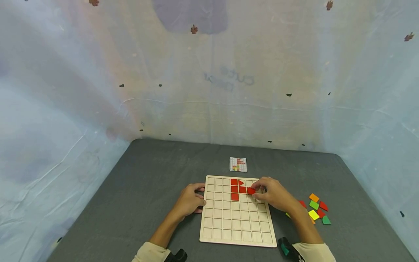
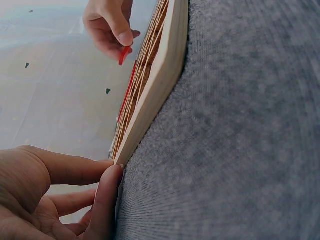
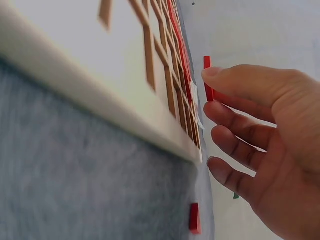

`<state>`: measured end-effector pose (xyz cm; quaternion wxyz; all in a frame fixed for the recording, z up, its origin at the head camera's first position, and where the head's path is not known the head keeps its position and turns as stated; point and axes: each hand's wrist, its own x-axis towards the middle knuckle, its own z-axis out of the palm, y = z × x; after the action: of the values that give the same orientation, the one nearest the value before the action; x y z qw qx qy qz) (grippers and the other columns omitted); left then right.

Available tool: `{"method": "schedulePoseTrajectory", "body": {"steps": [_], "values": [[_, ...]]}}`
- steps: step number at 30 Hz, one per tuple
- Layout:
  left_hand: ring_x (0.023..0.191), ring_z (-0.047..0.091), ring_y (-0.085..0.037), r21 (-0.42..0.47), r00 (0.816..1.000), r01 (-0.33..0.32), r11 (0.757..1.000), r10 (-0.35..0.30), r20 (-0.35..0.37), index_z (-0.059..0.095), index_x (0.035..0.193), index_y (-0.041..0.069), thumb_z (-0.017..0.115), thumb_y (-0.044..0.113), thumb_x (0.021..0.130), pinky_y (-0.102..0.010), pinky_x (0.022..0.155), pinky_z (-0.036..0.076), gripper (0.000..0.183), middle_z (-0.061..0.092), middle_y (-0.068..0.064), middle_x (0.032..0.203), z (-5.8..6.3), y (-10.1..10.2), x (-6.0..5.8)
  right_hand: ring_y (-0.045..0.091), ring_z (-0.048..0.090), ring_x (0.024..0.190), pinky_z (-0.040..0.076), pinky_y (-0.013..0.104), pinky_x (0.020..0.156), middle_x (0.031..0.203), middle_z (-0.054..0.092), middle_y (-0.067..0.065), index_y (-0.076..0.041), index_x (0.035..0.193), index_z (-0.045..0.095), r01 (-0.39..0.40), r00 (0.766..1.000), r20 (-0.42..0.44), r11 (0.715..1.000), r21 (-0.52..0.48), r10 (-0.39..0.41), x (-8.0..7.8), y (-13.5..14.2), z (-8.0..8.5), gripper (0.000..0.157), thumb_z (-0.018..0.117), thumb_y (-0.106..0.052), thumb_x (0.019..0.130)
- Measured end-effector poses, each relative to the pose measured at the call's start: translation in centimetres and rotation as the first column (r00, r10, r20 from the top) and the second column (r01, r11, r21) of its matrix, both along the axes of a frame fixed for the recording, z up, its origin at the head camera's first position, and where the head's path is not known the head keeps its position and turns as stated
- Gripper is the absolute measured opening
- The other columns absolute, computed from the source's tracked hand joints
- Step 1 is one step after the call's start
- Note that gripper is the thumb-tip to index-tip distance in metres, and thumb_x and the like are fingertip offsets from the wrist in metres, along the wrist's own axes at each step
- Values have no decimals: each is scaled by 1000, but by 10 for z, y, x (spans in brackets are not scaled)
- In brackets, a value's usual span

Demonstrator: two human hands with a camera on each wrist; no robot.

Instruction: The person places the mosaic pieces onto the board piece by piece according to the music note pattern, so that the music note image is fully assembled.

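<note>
A light wooden grid board lies on the table. Several red squares and a red triangle sit in its upper cells. At the board's left edge, the thumb and a finger of my left hand grip the rim; the left wrist view shows them meeting at the wood. Between thumb and fingers, my right hand pinches a red piece over the upper right cells. In the right wrist view this red tile is held on edge, apart from the board.
A small printed pattern card lies just beyond the board. To the right, near my right forearm, several loose pieces are scattered, among them a yellow one, an orange one and a green one. The grey tabletop meets a pale sheet behind.
</note>
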<state>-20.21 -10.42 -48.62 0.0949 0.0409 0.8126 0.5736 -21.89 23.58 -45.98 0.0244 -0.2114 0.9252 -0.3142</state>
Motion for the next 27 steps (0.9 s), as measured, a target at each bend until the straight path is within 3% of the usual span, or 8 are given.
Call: {"method": "schedulePoseTrajectory", "body": {"steps": [18, 27], "values": [[102, 64, -25, 15, 1000, 1, 1000, -1, -4, 60, 145, -2, 76, -5, 83, -35, 58, 64, 64, 58, -18, 132, 0, 0, 2, 11, 59, 88, 53, 26, 74, 104, 69, -1, -8, 110, 78, -64, 992, 104, 998, -4, 64, -1, -22, 0, 23, 85, -19, 90], [101, 64, -24, -5, 1000, 5, 1000, -5, -4, 59, 146, -2, 75, -4, 85, -34, 59, 64, 63, 58, -17, 132, -2, 0, 0, 11, 59, 88, 53, 27, 75, 103, 71, -2, -9, 107, 79, -89, 992, 84, 996, -4, 89, -2, -23, 0, 17, 83, -13, 90]]}}
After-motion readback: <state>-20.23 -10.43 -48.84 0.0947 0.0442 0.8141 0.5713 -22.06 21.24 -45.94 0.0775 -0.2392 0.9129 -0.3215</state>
